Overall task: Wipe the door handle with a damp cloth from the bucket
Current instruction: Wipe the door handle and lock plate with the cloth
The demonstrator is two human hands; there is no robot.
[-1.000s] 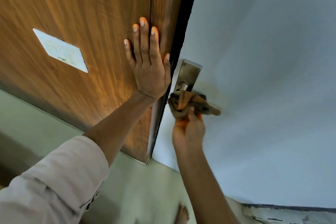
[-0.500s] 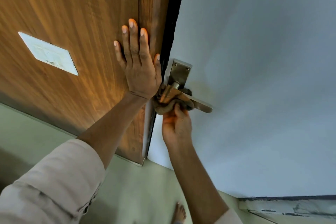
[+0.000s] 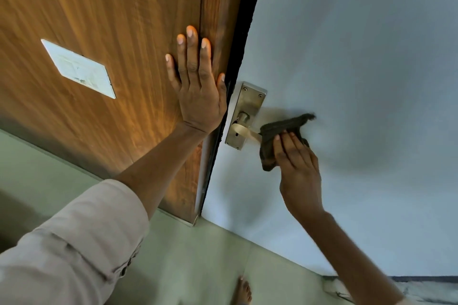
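Brown wood-grain panel (image 3: 104,7) at the left, with a white rectangular plate (image 3: 78,68) fixed on it, tilted in the view. Black strip (image 3: 244,39) along the panel's right edge. Pale green floor (image 3: 198,262) below. One bare foot (image 3: 244,291) near the bottom edge. Rolled light sleeve (image 3: 74,242) at lower left.

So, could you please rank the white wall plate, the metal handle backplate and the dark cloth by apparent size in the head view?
1. White rectangular wall plate
2. Dark crumpled cloth and metal handle backplate: too alike to rank.
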